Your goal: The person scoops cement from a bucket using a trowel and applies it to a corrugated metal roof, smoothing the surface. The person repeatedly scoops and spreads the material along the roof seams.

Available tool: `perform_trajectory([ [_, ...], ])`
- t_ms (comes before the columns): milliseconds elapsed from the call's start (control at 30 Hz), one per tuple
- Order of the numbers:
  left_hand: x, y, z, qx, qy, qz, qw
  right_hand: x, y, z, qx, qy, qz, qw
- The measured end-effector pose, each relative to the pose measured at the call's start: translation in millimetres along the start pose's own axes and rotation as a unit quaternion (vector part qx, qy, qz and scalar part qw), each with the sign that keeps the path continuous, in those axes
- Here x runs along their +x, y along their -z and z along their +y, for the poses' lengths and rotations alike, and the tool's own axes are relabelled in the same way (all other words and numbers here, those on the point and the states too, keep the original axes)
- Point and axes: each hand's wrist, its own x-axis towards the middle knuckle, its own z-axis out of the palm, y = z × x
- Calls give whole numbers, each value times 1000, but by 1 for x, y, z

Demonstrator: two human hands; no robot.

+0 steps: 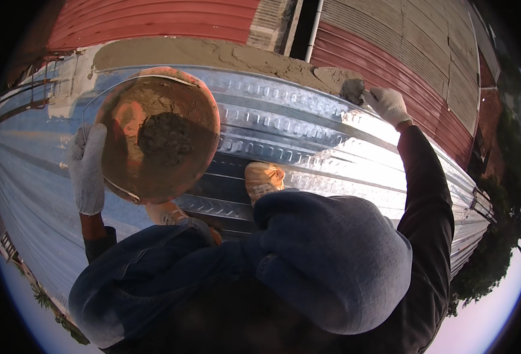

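While the left hand, in a white knit glove, is clamped on the left rim of the orange bucket, the right hand, gloved alike, reaches out to the far right. Its fingers are closed together on what appears to be a trowel; the grip is small and partly hidden, so the tool's form is uncertain. Tool end touches the mortar strip, which runs along the far edge of the ribbed metal sheeting.

Bucket: tilted, mouth toward the camera, left of centre above the sheeting; wire handle lies against the rim. Inside, a dark mortar heap sits mid-bucket; smears coat the wall. Two tan shoes stand below, near the bucket. Beyond the strip: red corrugated panels.
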Motion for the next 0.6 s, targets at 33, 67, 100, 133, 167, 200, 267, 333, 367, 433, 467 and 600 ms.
perform_trajectory([
  [33, 1, -1, 0, -1, 1, 1, 1000, -1, -3, -7, 3, 6, 20, 1000],
  [67, 1, -3, 1, 8, -1, -9, 1000, -2, -5, -15, 6, 12, 40, 999],
  [100, 0, -5, 5, 18, -5, -17, 1000, -2, -5, -24, 7, 15, 72, 997],
  [133, -3, -5, 9, 32, -7, -23, 999, -1, -5, -37, 11, 21, 103, 994],
  [167, -4, -7, 12, 36, -13, -17, 999, -2, -6, -49, 15, 26, 134, 991],
  [200, -3, -11, 12, 35, -19, -13, 999, -6, -6, -56, 5, 48, 180, 982],
  [267, -5, -12, 13, 36, -22, 1, 999, -11, -8, -73, -24, 20, 176, 984],
  [333, -4, -15, 13, 36, -22, 18, 999, -12, -16, -70, -80, 14, 171, 982],
  [367, -4, -16, 12, 29, -21, 16, 999, -17, -18, -64, -78, 7, 177, 981],
  [433, -6, -15, 12, 25, -15, 13, 999, -29, -26, -64, -67, -4, 185, 980],
  [467, -7, -12, 10, 31, -8, 8, 999, -27, -28, -63, -68, -34, 169, 983],
  [600, -1, -6, 6, 32, -4, -8, 999, -40, -41, -40, 3, -7, 220, 975],
])
